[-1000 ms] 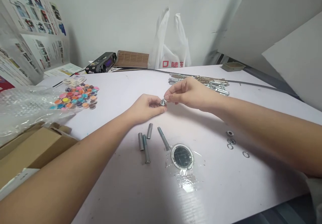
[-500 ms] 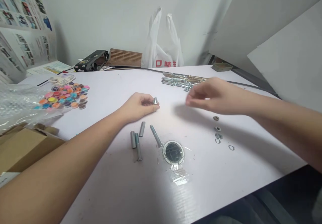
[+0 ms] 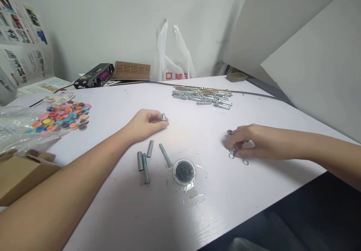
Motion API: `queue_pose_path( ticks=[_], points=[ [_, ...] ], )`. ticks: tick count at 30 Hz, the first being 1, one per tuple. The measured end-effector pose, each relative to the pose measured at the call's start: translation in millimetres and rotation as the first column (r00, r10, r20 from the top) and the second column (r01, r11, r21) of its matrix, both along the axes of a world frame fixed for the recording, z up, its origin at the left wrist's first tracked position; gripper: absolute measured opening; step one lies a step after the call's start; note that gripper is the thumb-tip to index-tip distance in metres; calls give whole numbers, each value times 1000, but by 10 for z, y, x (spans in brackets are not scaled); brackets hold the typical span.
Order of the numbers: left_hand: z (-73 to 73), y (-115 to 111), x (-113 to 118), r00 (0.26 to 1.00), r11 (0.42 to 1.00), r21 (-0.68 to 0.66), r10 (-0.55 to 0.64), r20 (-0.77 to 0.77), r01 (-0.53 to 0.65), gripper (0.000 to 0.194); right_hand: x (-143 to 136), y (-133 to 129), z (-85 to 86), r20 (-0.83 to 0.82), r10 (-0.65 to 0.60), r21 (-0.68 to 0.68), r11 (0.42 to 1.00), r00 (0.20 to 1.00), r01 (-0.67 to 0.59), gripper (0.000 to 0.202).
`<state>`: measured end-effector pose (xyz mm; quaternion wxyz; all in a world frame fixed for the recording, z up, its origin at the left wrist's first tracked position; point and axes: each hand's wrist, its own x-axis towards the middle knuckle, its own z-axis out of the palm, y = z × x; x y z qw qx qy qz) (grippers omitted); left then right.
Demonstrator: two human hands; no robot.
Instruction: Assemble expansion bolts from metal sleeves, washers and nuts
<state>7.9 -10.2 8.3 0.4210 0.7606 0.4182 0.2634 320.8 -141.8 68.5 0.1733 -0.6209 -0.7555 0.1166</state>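
Observation:
My left hand (image 3: 145,125) rests on the white table (image 3: 113,213), thumb and fingers closed round a metal bolt (image 3: 163,117). Only the bolt's silver upper end shows above the fingers; the rest is hidden. To the right, my right hand (image 3: 248,142) is lowered over a row of small hardware, thumb and fingertips apart with a hex nut (image 3: 232,151) by them. Another nut (image 3: 229,132) lies just beyond the fingers. Nearer me are a flat washer (image 3: 231,156) and a second washer (image 3: 245,162). The fingers cover part of the row.
Metal sleeves (image 3: 140,161) and loose bolts (image 3: 165,155) lie beside a round dark disc (image 3: 184,172) taped down. Behind is a pile of assembled expansion bolts (image 3: 203,95). Colourful discs (image 3: 64,115), a cardboard box (image 3: 25,175) and plastic wrap sit left; a white bag (image 3: 173,61) stands behind.
My right hand has come down and towards me from near the bolt pile to the nuts and washers. My left hand keeps its bolt. The whole view has shifted slightly.

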Motion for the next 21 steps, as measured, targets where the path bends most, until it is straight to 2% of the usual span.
queue_pose_path(
  ticks=[3, 5, 9, 11, 12, 15, 18, 21],
  points=[
    [-7, 0, -2, 1000, 1000, 5, -7, 4, 7, 27, -46, 69, 59, -27, 18, -4, 1000, 999, -18, 32],
    [-11, 2, -2, 1000, 1000, 13, -21, 12, 21, 27, -72, 157, 158, -17, 68, -25, 997, 998, -68, 32],
    [-12, 5, -8, 999, 999, 8, -42, 35, 41, 27, -236, 461, 419, 84, 304, -90, 951, 949, -297, 25],
    [-7, 3, -12, 998, 999, 7, -45, 34, 45, 27, -430, 651, 486, 94, 425, -23, 905, 900, -425, 22],
    [-4, 1, -14, 998, 999, 15, -49, 25, 49, 27, -551, 745, 488, 73, 483, 30, 874, 873, -486, 22],
    [0, 2, -17, 998, 996, 66, -64, -15, 65, 28, -930, 987, 383, -3, 663, 22, 748, 748, -663, 22],
    [-11, 12, -25, 997, 992, 105, -63, -44, 67, 27, -1192, 1116, 216, -34, 724, -31, 688, 689, -725, 26],
    [-21, 19, -34, 997, 992, 117, -40, -71, 48, 27, -1276, 1131, 122, 8, 739, 0, 674, 674, -739, 26]
  ],
)
